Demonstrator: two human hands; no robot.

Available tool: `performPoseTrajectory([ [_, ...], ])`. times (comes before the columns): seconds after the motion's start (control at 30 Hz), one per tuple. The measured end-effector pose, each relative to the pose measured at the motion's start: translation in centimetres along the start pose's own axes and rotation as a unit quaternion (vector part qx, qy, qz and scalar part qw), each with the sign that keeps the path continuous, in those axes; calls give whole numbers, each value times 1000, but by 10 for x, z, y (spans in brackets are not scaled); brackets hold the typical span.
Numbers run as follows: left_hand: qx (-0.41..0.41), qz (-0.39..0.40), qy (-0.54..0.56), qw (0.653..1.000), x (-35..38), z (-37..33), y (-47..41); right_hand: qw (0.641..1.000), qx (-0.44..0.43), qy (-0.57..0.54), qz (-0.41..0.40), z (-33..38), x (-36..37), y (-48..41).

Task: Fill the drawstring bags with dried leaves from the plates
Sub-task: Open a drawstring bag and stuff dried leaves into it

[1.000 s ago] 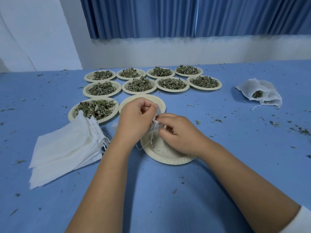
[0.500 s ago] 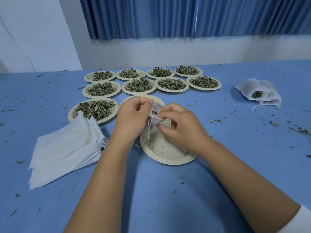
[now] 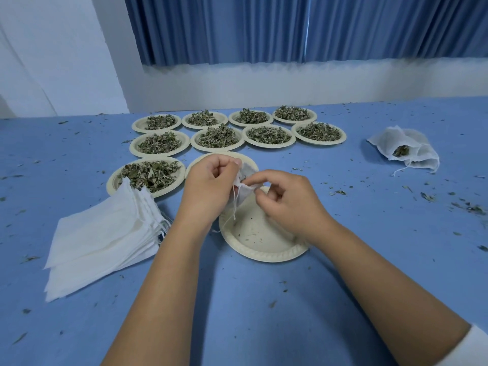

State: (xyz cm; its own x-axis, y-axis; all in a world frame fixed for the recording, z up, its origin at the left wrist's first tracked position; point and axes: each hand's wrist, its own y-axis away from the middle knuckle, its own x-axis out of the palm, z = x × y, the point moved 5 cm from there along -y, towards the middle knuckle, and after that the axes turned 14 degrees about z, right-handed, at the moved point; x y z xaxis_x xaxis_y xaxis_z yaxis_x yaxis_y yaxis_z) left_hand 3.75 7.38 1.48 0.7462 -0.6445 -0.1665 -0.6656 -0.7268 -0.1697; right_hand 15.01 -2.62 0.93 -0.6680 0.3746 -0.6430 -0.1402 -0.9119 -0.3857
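Two hands meet over the middle of the blue tabletop (image 3: 264, 313), forearms reaching in from the near edge and angling toward each other. The left hand (image 3: 208, 186) is turned knuckles-out with its fingers curled, and its grip is clamped between thumb and forefinger on the upper edge of a small white drawstring bag (image 3: 247, 180). The right hand (image 3: 287, 204) faces it, thumb and forefinger pinched together on the bag's lower edge, its remaining fingers loosely curled. The bag hangs between the two grips, just above the far rim of an empty paper plate (image 3: 264, 256) that bears only a few crumbs. It is so bunched that its long axis cannot be read. Its mouth seems to face up toward the camera, with dark leaf bits showing inside, and its thin cord (image 3: 235, 207) dangles straight down toward the plate. Just behind the hands lies a second pale plate (image 3: 196, 165), mostly hidden by them. To its left sits a plate (image 3: 112, 184) heaped with dried leaves (image 3: 149, 174), and beyond stand two rows of four more leaf-filled plates (image 3: 340, 140), set close together. A fanned stack of flat unfilled bags (image 3: 105, 241) lies near the left forearm, overlapping the near rim of the closest leaf plate. Well apart on the right rests a small pile of filled bags (image 3: 422, 157). Loose leaf fragments (image 3: 470, 208) are scattered over the tabletop, and a blue curtain (image 3: 290, 27) hangs behind.
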Motion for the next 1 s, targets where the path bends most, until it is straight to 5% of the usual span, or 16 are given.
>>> performPoseTrajectory([
  [0.13, 30, -50, 13, 998, -6, -2, 0, 963, 138, -199, -117, -15, -14, 2],
  [0.23, 64, -34, -6, 997, 3, -8, 1, 867, 282, -410, 24, -25, 7, 3],
  [0.3, 91, -8, -71, 993, 17, -12, 5, 823, 295, -478, 87, -24, 14, 4],
  [0.43, 130, 47, -261, 955, 48, -14, 11, 834, 274, -473, 71, -29, 7, 2],
  [0.6, 154, 70, -348, 922, 69, -12, 7, 806, 296, -512, -16, -45, -6, 5],
  [1.0, 86, 147, -259, 951, 211, -20, -32, 806, 300, -403, -314, -115, -109, 31],
])
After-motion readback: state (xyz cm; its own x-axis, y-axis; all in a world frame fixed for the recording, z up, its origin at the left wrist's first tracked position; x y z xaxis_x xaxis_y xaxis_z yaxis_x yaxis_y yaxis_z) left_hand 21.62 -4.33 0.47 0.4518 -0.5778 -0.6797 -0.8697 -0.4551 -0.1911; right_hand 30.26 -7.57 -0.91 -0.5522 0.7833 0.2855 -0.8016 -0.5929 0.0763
